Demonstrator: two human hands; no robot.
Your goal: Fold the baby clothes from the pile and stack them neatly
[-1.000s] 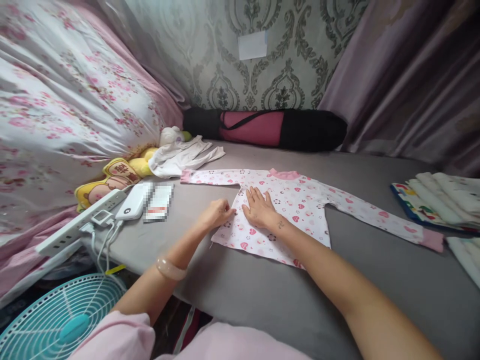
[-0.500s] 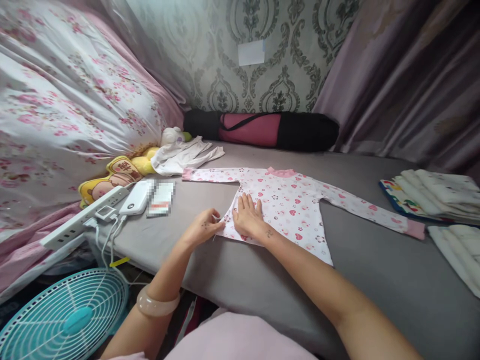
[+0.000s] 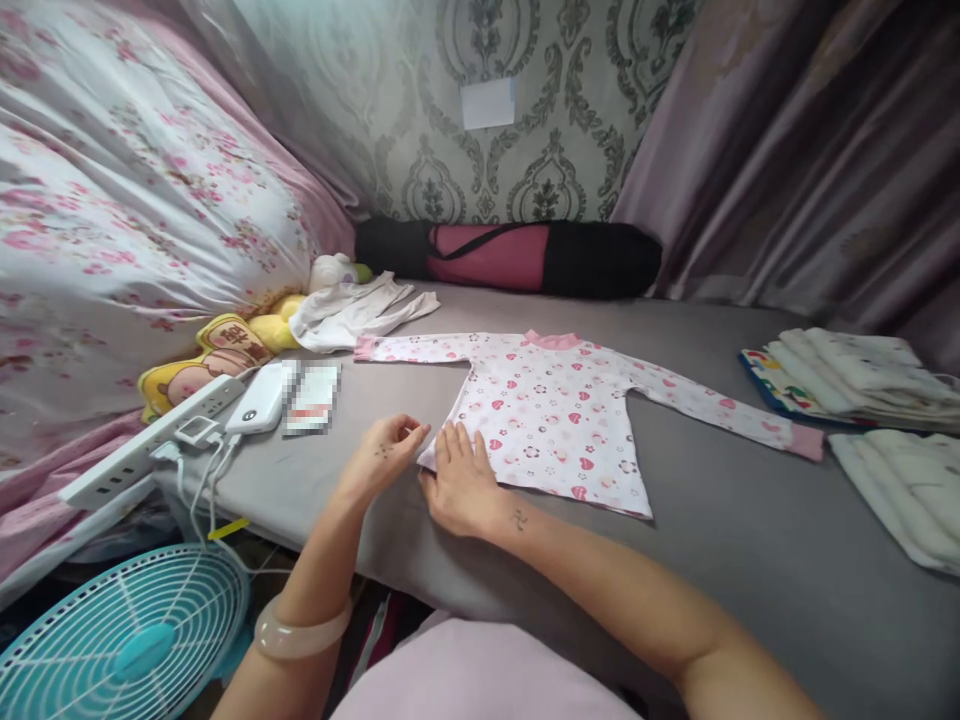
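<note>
Across a gray sheet [image 3: 720, 540]: one long-sleeved shirt [image 3: 551, 420] lies spread, two sleeves stretched out to the sides, two pink cuffs and one pink collar showing, its white fabric printed with hearts and flowers.
Right hand [image 3: 461, 485]: one palm presses down at the shirt's near left corner, the fingers extended and laid flat on the print, thumb at the hem.
Left hand [image 3: 390, 450]: fingers curl toward the thumb at the same corner, just beside the right; whether they pinch the fabric cannot be told. One pale bangle [image 3: 300, 632] circles the forearm.
Left edge: one white power strip [image 3: 154, 440] runs beside one white power bank [image 3: 259, 398] and one blurred-out rectangular item [image 3: 311, 398]; one turquoise fan [image 3: 142, 640] stands below.
Behind the power strip: one yellow cushion [image 3: 199, 375] with a cartoon face sits near one white plush toy [image 3: 334, 270] and one rumpled white garment [image 3: 356, 312].
Right edge: two piles of folded cloth, the farther pile [image 3: 847, 375] and the nearer pile [image 3: 911, 490], rest well apart from the hands.
Back wall: one long black-and-pink bag [image 3: 506, 258] lies at the foot of the patterned wallpaper [image 3: 555, 130], under one white paper [image 3: 487, 104].
</note>
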